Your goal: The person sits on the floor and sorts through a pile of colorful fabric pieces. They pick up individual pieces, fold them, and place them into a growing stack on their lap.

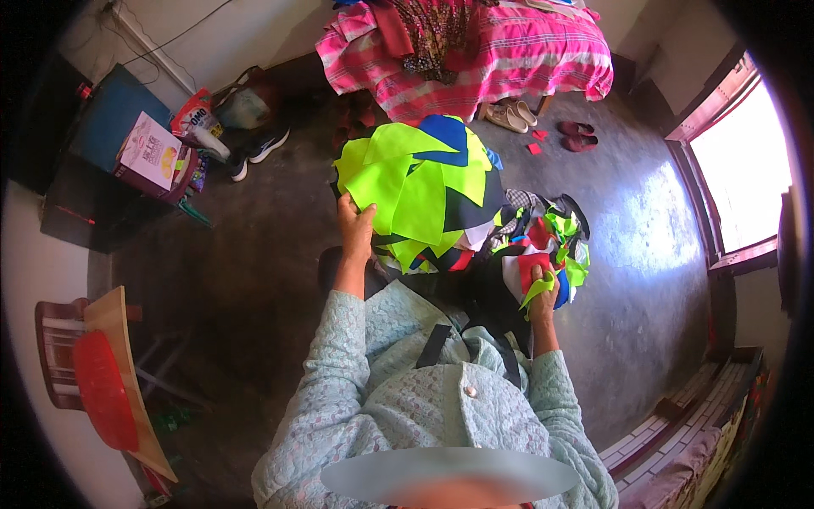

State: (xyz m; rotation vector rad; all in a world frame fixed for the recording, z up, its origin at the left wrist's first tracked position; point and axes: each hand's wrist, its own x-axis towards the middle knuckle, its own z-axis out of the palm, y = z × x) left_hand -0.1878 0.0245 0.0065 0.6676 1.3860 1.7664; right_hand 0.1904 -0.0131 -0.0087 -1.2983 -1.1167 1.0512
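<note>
In front of me is a large rounded piece covered with overlapping cloth patches (407, 182), mostly neon yellow with navy and royal blue. My left hand (356, 227) grips its near left edge, thumb on top and the other fingers partly hidden. To its right lies a heap of cloth scraps (536, 227) in neon yellow, red, white, blue and black-and-white check. Over the near side of this heap, my right hand (545, 293) is closed on a small neon yellow cloth scrap (536, 290). What supports the patch-covered piece is hidden.
Beyond stands a bed with a pink checked cover (526, 42). Pale shoes (509, 116), dark red shoes (577, 137) and red scraps (534, 149) lie on the floor. Left are a carton (148, 153), a black shoe (270, 145) and a red plastic chair (104, 390). A bright opening (742, 157) is right.
</note>
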